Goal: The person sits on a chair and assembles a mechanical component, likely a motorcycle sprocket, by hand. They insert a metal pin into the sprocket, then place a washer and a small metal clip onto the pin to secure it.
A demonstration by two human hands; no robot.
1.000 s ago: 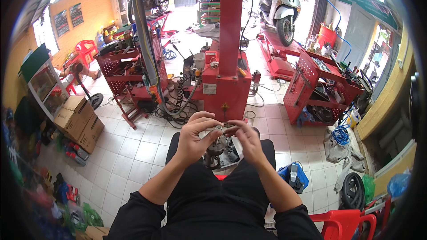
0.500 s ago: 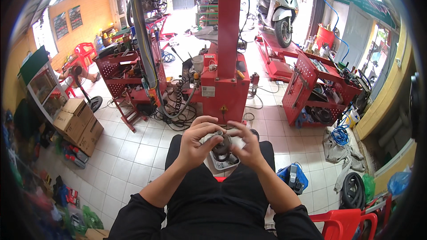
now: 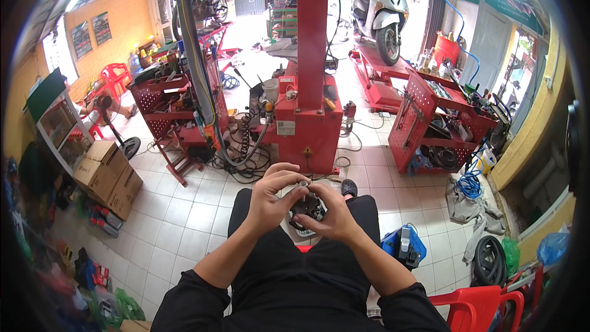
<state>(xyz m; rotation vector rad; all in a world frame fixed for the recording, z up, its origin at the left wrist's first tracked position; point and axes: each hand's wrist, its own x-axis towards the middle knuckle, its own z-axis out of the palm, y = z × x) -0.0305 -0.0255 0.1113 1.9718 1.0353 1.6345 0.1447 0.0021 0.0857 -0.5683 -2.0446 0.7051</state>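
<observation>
Left hand (image 3: 270,200), right hand (image 3: 329,212) clasp small dark part (image 3: 306,204); axis unclear.

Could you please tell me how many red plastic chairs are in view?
2: one chair far left by the orange wall, another chair at lower right beside the person's right arm. More may be hidden behind the racks.

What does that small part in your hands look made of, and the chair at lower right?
Small part pinched between left hand and right hand: likely metal, greyish with a dull glint; too small to be sure. Chair: moulded plastic, glossy, uniform red.
</observation>
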